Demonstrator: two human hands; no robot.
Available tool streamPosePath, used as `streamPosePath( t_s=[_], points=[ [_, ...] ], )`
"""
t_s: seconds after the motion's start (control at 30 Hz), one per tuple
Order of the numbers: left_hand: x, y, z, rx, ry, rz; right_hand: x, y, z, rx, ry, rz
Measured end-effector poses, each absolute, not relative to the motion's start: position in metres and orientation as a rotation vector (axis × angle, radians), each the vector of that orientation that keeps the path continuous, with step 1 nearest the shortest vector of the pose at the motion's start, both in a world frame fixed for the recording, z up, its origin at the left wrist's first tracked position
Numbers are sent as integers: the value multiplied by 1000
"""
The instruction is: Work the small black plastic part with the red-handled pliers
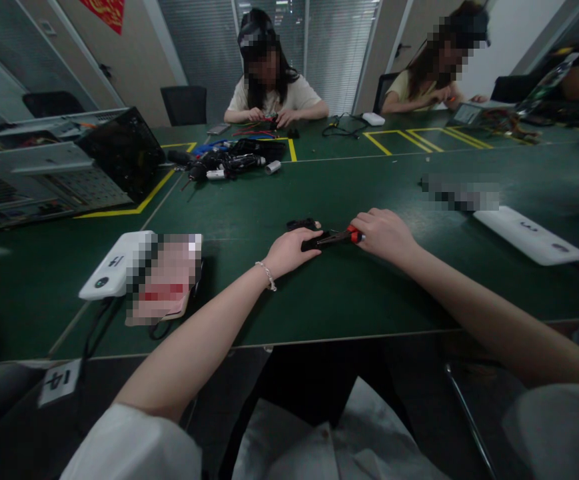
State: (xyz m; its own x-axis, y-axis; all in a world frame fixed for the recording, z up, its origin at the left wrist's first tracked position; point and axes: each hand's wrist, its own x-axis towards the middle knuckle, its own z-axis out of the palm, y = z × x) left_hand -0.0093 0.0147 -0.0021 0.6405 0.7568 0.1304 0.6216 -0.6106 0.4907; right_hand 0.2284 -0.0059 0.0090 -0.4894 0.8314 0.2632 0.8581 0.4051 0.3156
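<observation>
My left hand (290, 253), with a bracelet at the wrist, pinches a small black part (313, 243) just above the green table (289, 313). What kind of part it is, I cannot make out. In my right hand (385, 233) are red-handled pliers (338, 237), the fingers wrapped round the handles. Their dark jaws point left and meet the black part, though whether they grip it is too small to tell. Just behind my left fingers lies a small coil of black cable (302, 224).
An opened computer case (54, 173) stands at left. Tangled cables and tools (229, 159) lie beyond my hands. White power banks flank me, one at left (112, 267) and one at right (529, 233), beside a pink phone (169, 280). Other people work across the table.
</observation>
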Motion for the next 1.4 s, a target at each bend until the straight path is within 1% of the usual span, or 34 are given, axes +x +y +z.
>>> streamPosePath(
  t_s=[0.13,0.37,0.5,1.03,1.4],
  points=[
    [-9,15,-3,2474,1086,467,231,-4,7,-1533,-2579,-630],
    [-9,14,-2,2473,1085,463,235,3,-2,-1575,-2572,-487],
    [-9,13,0,2473,1090,450,233,3,0,-1576,-2577,-463],
    [-9,15,-2,2489,1075,460,228,-7,12,-1522,-2601,-693],
    [-9,16,-5,2494,1085,462,235,2,0,-1560,-2576,-467]
  ],
)
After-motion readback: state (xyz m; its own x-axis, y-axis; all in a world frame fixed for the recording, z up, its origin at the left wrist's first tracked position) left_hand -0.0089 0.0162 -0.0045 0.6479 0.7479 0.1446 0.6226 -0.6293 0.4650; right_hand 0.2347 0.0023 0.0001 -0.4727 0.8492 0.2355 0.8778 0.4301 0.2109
